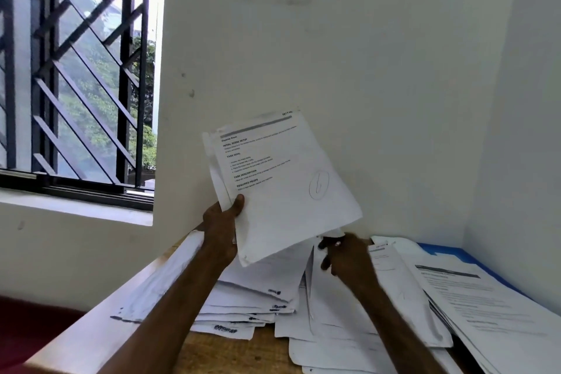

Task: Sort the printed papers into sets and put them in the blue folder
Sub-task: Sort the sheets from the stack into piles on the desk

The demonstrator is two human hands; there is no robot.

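Evidently the sorting is under way but far from finished, we judge. We see a person's left hand (221, 228) raised before a white wall, its fingers and thumb gripping a thin sheaf of printed papers (285, 179) by the lower left edge. The top page shows headings and a circled pen mark. The right hand (346, 255) sits just below the sheaf's lower corner, fingers curled; we cannot tell whether they pinch a sheet. On the desk (243, 352) beneath, loose sheets (258, 297) lie fanned in overlapping heaps, unsorted as far as we can judge. At the far right a neater stack (485, 307) rests on the blue folder (431, 247), which lies flat in the corner — only its far edge shows.
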